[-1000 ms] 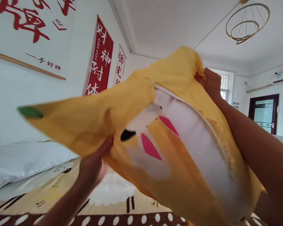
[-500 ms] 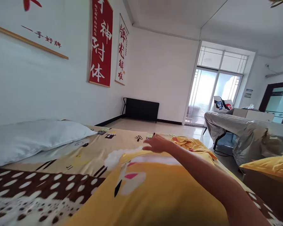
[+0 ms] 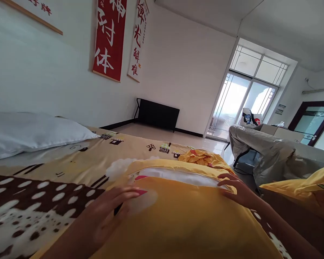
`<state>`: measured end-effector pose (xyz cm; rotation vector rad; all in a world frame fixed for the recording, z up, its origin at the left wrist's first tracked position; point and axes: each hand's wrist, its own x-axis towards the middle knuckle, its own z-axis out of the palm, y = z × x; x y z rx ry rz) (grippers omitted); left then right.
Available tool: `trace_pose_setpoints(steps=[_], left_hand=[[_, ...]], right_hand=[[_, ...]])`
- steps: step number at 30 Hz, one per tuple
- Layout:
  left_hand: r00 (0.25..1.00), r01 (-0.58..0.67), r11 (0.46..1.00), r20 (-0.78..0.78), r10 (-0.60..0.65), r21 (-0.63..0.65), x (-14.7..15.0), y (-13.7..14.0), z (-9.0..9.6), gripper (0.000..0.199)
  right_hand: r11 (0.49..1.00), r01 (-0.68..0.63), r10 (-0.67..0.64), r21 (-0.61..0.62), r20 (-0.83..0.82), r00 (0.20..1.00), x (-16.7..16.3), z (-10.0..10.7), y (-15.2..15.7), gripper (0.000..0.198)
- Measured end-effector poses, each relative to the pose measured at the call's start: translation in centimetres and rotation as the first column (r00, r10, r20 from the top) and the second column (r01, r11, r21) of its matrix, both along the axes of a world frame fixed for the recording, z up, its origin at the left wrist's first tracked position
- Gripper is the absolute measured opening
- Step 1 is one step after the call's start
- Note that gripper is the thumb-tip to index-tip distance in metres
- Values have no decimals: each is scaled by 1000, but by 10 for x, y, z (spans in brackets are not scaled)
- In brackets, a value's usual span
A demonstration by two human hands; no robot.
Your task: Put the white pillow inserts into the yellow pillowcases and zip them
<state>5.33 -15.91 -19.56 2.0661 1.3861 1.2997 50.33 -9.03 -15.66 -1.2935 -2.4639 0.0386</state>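
On the patterned bedspread (image 3: 83, 163): lying how?

"Spread out at the near side: yellow cover (image 3: 183, 219), gaping along the far side, with white inner cloth (image 3: 178, 177) exposed below the hem (image 3: 164, 164)."

"Likely handling?"

"Probably light, soft and floppy, hardly fragile; best gripped at both ends of the hem."

"Hands?"

"Right hand (image 3: 239, 191): fingers bent at the hem's right end; unable to tell whether pinching. Left hand (image 3: 105, 209): loosely uncurled, grasping nothing visible, near a pink patch (image 3: 142, 192)."

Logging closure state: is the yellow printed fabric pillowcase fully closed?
No; a white fabric insert shows where the yellow printed fabric pillowcase gapes.
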Motion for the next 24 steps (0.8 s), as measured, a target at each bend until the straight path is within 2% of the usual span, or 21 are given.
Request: trace_pose_setpoints(steps=[3,5,7,9,13,14,16,19,20,22,24], left_hand=[[974,112,993,-195,-115,-25,17,28,28,36],[932,180,979,-302,-200,-95,28,51,44,40],[882,226,960,-384,-273,-164,35,68,52,36],[845,272,940,-416,-336,-206,36,76,55,32],[824,342,887,-355,-441,-309,34,86,44,29],[833,334,885,-337,-438,-324,35,89,39,30],[884,285,919,-296,-362,-272,41,97,27,33],[985,136,979,-82,-149,-151,54,110,11,38],[995,98,982,19,-96,-162,58,113,6,41],[986,105,966,154,-69,-235,60,119,1,45],[986,140,951,127,-108,-275,54,122,0,46]], right_hand=[[998,-35,35,-49,0,999,-1,-2,-10,28],[997,-3,5,-81,21,1000,-4,-3,-13,24],[996,17,-13,-83,44,999,-5,-5,-12,13],[998,6,-4,-55,50,999,-2,-8,-8,8],[999,40,-40,1,-14,999,7,-17,2,18],[998,58,-58,-2,-40,997,8,-20,5,20],[995,97,-98,-19,-91,991,8,-25,12,22],[988,153,-157,-39,-145,977,4,-34,25,22],[985,167,-172,-45,-142,975,2,-37,30,22],[979,193,-198,-57,-102,975,-1,-42,39,22],[977,201,-204,-77,-33,978,-1,-46,44,26]])
